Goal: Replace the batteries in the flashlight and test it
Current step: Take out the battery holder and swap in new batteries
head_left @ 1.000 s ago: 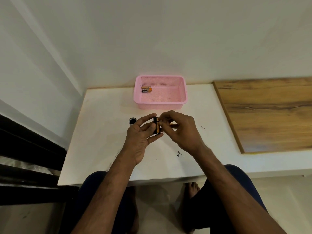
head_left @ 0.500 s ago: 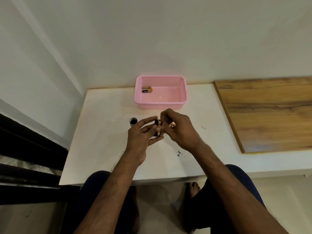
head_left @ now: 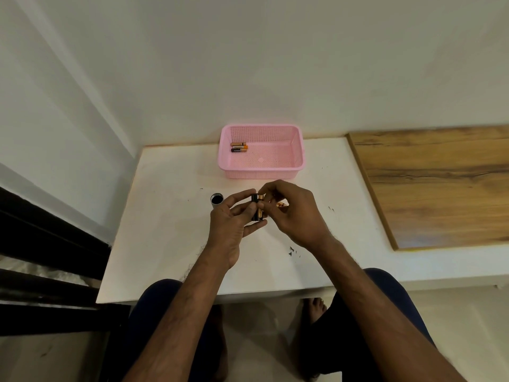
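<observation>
The left hand (head_left: 234, 227) curls its fingers round a black-and-copper battery bundle (head_left: 257, 210) above the matte white table (head_left: 170, 244), while the right hand (head_left: 296, 213) pinches the bundle's top end. A short cylinder (head_left: 217, 200) with a dark open mouth — apparently the flashlight body — stands upright on the table just left of the hands. Behind, a pink perforated plastic basket (head_left: 298, 150) holds loose batteries (head_left: 239, 147) in its left rear corner.

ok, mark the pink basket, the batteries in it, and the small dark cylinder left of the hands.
pink basket (head_left: 261, 173): head view, near wall.
batteries (head_left: 239, 147): head view, middle of the group.
small dark cylinder (head_left: 217, 199): head view, its dark top.
</observation>
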